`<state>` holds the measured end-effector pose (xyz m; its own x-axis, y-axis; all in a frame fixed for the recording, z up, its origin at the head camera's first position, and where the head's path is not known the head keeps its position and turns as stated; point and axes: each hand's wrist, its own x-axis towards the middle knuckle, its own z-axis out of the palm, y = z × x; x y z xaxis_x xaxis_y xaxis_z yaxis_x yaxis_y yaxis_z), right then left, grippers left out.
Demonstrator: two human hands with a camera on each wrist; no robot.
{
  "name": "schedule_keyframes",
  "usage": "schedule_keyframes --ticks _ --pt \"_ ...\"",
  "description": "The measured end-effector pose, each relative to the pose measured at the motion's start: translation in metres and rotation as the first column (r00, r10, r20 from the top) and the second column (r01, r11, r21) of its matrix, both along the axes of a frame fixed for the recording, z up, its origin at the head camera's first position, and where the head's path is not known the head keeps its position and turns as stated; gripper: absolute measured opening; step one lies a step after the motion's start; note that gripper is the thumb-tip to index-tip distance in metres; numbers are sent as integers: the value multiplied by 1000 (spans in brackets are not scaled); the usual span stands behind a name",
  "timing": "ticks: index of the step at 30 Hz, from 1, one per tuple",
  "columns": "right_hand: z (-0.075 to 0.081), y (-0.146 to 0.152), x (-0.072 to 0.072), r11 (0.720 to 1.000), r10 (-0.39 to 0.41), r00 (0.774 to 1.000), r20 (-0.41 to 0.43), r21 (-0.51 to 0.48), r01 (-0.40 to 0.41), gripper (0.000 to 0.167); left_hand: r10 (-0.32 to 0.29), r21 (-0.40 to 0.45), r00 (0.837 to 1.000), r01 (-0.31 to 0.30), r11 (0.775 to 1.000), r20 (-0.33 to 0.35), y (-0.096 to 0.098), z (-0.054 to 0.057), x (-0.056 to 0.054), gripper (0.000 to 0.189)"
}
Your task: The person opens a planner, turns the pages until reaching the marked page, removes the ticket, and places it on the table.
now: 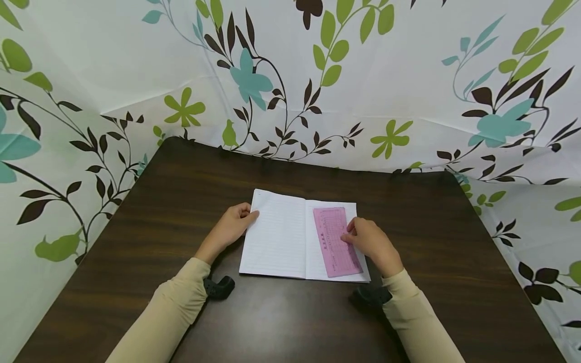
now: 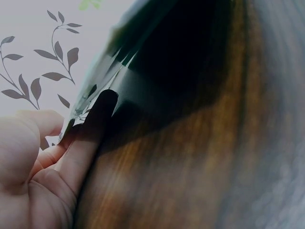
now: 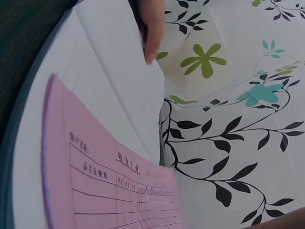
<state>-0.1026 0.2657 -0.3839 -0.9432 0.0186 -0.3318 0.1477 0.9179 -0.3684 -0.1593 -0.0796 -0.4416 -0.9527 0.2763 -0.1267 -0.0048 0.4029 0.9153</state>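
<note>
An open notebook (image 1: 277, 237) with lined white pages lies on the dark wooden table. My left hand (image 1: 231, 226) pinches its left edge, thumb on the page; the left wrist view shows the fingers (image 2: 88, 143) reaching under the cover. Over the right page is a pink receipt slip (image 1: 337, 247), slightly tilted, with a printed table (image 3: 124, 191) and characters on it. At the slip's right edge, my right hand (image 1: 372, 243) pinches it between thumb and fingers. Most of the right hand falls outside the right wrist view.
The table (image 1: 431, 242) has dark wood grain and reaches back to a white curtain (image 1: 281, 60) with printed leaves and flowers. Black straps (image 1: 220, 288) sit at both wrists, close above the tabletop.
</note>
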Motion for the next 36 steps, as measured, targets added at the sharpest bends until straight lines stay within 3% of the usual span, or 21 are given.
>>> schedule_keyframes --ticks 8,15,21,29,36 --pt "-1 6 -3 998 49 999 18 -32 -48 27 -3 -4 1000 3 1000 6 -1 0 0 25" --pt "-1 13 -6 992 117 993 -27 -47 -118 25 -2 -4 1000 2 1000 9 -1 1 -1 25" --pt "10 34 -6 982 155 988 -6 -110 -155 23 -5 6 1000 5 1000 11 -1 -1 -1 25" --pt "29 85 0 990 92 995 27 -113 -88 26 -11 36 1000 11 999 19 -1 -3 -1 26" --pt "30 114 1 1000 -14 997 69 20 12 30 -12 30 1000 11 999 21 -2 -1 -1 30"
